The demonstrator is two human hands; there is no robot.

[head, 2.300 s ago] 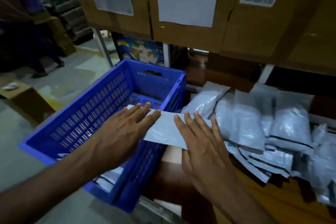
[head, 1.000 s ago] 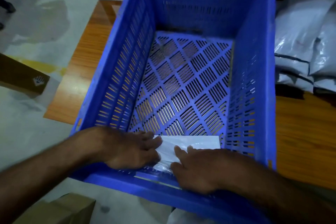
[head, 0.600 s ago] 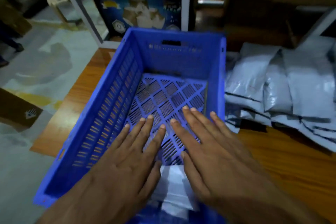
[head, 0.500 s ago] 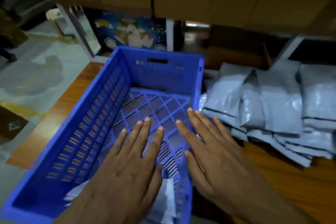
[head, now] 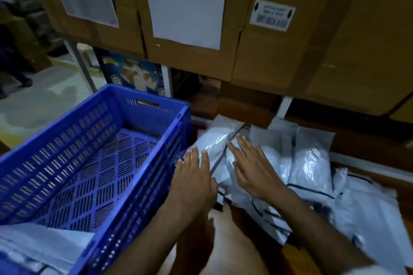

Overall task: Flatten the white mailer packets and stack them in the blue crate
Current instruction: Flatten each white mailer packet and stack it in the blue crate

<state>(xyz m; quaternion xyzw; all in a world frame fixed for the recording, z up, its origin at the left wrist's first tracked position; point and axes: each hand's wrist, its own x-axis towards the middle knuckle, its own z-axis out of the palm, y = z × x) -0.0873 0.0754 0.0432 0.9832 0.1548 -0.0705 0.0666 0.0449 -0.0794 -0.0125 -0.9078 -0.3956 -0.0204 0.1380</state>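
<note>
The blue crate (head: 143,176) stands at the left on the wooden table. Flat white packets (head: 42,245) lie stacked at its near end. To its right lies a heap of puffy white mailer packets (head: 310,169). My left hand (head: 192,183) hovers flat, fingers apart, beside the crate's right wall, its fingertips at the leftmost packet (head: 214,143). My right hand (head: 254,167) reaches over the same packet with fingers spread. Neither hand holds anything.
Large cardboard boxes (head: 192,18) with paper labels fill the shelf just above the heap. A white shelf post (head: 283,107) stands behind the packets. The wooden table (head: 295,257) shows at the near right. A person's legs (head: 13,69) stand at the far left.
Both hands left the crate, where they had laid a flat packet at its near end, and moved right to the heap. The camera tilted up.
</note>
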